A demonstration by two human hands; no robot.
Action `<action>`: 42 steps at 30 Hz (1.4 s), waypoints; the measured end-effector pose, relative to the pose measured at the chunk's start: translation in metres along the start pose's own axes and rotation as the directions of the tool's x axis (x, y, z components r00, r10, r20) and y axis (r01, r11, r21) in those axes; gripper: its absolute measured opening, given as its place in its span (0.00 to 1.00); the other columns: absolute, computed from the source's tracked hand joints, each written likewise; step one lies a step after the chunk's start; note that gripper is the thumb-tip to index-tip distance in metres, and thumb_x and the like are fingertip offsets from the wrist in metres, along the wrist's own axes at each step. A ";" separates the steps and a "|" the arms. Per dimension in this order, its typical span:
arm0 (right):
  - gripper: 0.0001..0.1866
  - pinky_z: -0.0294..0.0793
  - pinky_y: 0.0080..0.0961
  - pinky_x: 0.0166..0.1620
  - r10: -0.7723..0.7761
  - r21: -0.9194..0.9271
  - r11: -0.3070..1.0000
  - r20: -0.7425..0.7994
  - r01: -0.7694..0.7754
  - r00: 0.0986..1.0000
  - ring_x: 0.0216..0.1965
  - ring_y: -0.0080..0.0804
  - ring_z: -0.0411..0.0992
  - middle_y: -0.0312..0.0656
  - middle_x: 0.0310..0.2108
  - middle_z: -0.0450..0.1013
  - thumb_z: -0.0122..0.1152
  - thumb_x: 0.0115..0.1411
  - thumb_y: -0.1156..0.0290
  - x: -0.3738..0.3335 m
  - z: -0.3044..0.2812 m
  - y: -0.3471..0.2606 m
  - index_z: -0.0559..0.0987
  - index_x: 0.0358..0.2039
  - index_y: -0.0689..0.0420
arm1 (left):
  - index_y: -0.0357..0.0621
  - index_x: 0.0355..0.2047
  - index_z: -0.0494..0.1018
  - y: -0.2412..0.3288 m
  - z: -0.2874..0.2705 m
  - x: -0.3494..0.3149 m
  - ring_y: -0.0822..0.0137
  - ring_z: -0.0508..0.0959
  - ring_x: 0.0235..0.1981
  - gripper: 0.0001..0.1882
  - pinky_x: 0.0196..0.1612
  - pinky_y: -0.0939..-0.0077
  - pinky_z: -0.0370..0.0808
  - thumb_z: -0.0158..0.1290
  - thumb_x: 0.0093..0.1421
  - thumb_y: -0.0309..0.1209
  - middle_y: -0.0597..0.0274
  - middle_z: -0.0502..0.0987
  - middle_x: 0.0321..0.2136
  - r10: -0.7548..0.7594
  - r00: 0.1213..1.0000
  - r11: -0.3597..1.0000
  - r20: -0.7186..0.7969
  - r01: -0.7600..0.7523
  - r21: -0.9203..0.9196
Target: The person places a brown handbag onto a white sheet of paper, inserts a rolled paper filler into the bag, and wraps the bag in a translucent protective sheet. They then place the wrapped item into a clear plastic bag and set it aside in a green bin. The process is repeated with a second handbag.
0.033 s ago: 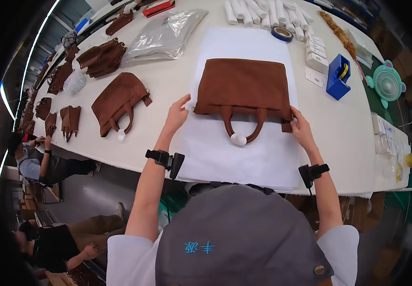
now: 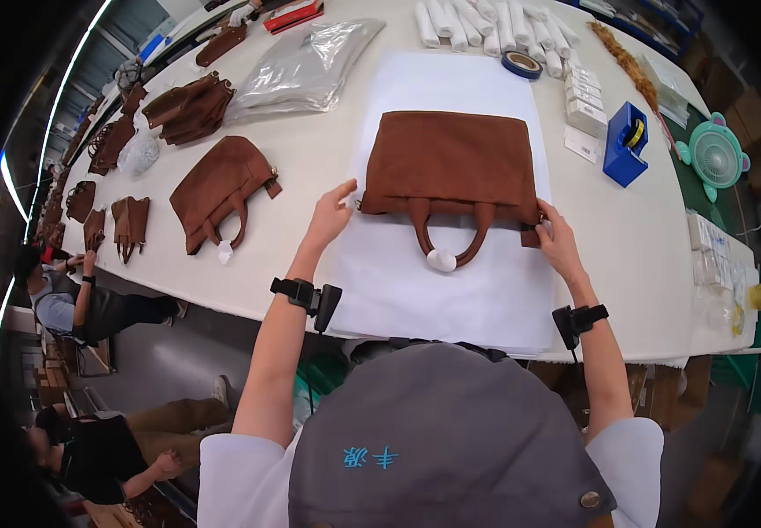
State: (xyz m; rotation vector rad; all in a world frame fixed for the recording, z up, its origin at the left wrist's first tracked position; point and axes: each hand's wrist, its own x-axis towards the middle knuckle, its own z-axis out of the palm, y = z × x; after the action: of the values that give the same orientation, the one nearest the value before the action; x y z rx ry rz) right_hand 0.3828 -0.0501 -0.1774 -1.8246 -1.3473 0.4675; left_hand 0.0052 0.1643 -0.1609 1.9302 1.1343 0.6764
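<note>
A brown handbag (image 2: 451, 163) lies flat on a stack of white paper sheets (image 2: 451, 312), its handles pointing toward me. White wrapping covers the middle of the near handle (image 2: 477, 233). Beside the bag's left near corner, my left hand (image 2: 331, 216) is open, its index finger stretched out and apart from the bag. At the right near corner, my right hand (image 2: 558, 238) has its fingers closed on the bag's edge, next to a small brown tab (image 2: 530, 238). Each of my wrists carries a black strapped device.
Another brown handbag (image 2: 213, 189) lies to the left, with more brown bags (image 2: 188, 107) beyond. Clear plastic sleeves (image 2: 305, 66), white rolls (image 2: 486, 25), a tape roll (image 2: 521, 64), a blue tape dispenser (image 2: 626, 150) and a green fan (image 2: 715, 154) surround the workspace. Two people are at left.
</note>
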 end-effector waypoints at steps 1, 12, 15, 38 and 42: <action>0.22 0.68 0.31 0.49 -0.014 -0.074 0.997 0.012 0.015 1.000 0.42 0.40 0.69 0.48 0.44 0.70 0.51 0.59 0.77 -0.003 0.000 0.007 0.67 0.55 0.58 | 0.34 0.53 0.69 0.000 0.001 -0.002 0.63 0.75 0.49 0.21 0.53 0.71 0.70 0.45 0.57 0.20 0.52 0.75 0.49 -0.017 0.999 1.000 0.038 0.017 0.025; 0.16 0.71 0.33 0.38 0.180 -0.200 0.962 -0.050 -0.186 0.982 0.34 0.41 0.72 0.46 0.32 0.75 0.57 0.59 0.69 -0.049 -0.001 -0.036 0.76 0.48 0.56 | 0.33 0.36 0.76 0.009 0.000 -0.069 0.68 0.77 0.26 0.10 0.35 0.75 0.74 0.53 0.55 0.26 0.56 0.78 0.26 0.049 0.995 0.978 0.086 -0.066 0.198; 0.17 0.71 0.34 0.45 0.047 -0.145 0.989 0.092 -0.034 0.995 0.42 0.44 0.72 0.50 0.42 0.74 0.57 0.59 0.69 -0.091 0.005 -0.049 0.75 0.49 0.55 | 0.33 0.34 0.76 0.010 -0.032 -0.114 0.66 0.78 0.26 0.09 0.34 0.74 0.74 0.53 0.54 0.26 0.58 0.78 0.25 -0.127 0.899 0.957 0.420 0.000 0.289; 0.16 0.70 0.22 0.49 0.119 0.284 0.956 -0.125 -0.080 0.985 0.45 0.27 0.73 0.43 0.44 0.76 0.50 0.65 0.67 -0.030 -0.014 -0.056 0.74 0.49 0.63 | 0.36 0.55 0.66 0.022 -0.040 -0.041 0.60 0.75 0.47 0.27 0.52 0.68 0.70 0.56 0.55 0.28 0.49 0.76 0.45 0.078 0.982 0.994 0.170 -0.089 0.058; 0.24 0.66 0.25 0.52 0.327 0.371 0.881 -0.033 -0.292 0.944 0.49 0.30 0.70 0.45 0.49 0.72 0.52 0.64 0.58 0.027 -0.010 -0.027 0.70 0.55 0.61 | 0.33 0.60 0.59 0.024 -0.012 0.015 0.63 0.75 0.46 0.33 0.50 0.72 0.71 0.57 0.55 0.28 0.48 0.75 0.45 -0.205 0.951 0.946 0.231 0.253 -0.203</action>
State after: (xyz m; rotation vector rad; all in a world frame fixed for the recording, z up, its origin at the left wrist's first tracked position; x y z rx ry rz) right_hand 0.3827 -0.0259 -0.1463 -1.7268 -0.8349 0.7367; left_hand 0.0140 0.1745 -0.1336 1.5996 1.0778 0.4461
